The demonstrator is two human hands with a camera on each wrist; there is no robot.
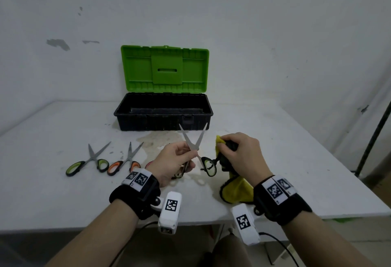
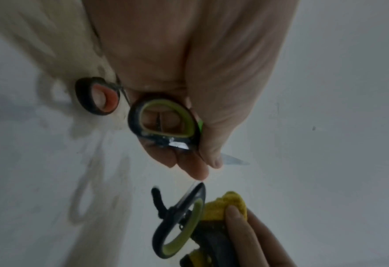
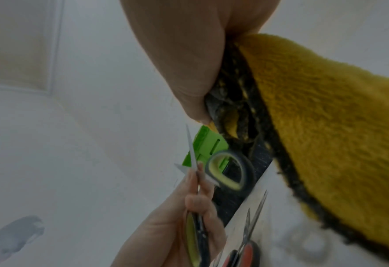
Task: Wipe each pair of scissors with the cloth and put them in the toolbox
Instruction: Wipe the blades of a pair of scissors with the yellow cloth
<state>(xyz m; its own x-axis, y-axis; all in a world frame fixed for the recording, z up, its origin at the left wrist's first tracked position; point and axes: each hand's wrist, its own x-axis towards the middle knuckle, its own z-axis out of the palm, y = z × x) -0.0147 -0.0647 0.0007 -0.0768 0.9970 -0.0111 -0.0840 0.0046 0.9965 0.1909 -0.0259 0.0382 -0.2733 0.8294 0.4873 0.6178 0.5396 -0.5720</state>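
Note:
My left hand (image 1: 190, 150) pinches a pair of green-handled scissors (image 1: 193, 139) near the pivot, above the table. Their blades stand open in a V pointing at the toolbox. One handle loop (image 1: 209, 167) sticks out to the right; the other (image 2: 163, 121) lies in my left palm. My right hand (image 1: 230, 146) grips a yellow cloth (image 1: 234, 190) with a black edge, bunched right beside that free loop (image 2: 179, 224). The cloth's lower part hangs to the table. The black toolbox (image 1: 163, 116) stands open behind, its green lid (image 1: 165, 68) upright.
On the table to the left lie green-handled scissors (image 1: 88, 160) and orange-handled scissors (image 1: 124, 160), blades slightly open. A red handle (image 1: 150, 163) shows just behind my left hand. A stained patch (image 1: 154, 139) marks the table before the toolbox. The table's front edge is near my wrists.

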